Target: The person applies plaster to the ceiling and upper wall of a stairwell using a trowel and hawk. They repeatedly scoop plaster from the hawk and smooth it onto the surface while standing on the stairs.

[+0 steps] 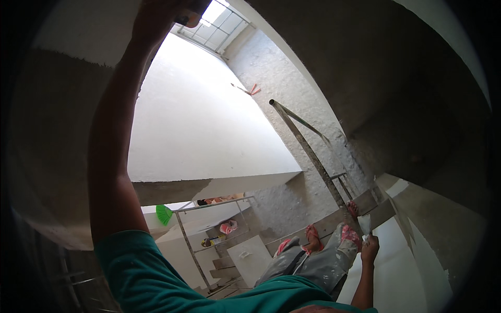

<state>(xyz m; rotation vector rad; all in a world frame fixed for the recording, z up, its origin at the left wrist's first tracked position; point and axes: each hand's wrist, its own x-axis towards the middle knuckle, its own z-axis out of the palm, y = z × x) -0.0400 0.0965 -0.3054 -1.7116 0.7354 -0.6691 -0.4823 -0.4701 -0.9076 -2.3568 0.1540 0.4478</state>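
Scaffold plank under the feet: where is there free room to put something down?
The plank is crowded by both feet. A bare patch lies beyond the far foot, toward the sloping pole. The right hand holds a white-smeared flat tool; the left hand is raised on the wall.

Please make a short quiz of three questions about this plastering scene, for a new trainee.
1. True or false: the left hand is raised high against the wall.
2. What does the right hand hold? A) a green broom B) a flat plaster-covered tool C) a bucket
3. Fill in: the person's feet rest on a ____ plank.

Key: 1 true; 2 B; 3 scaffold
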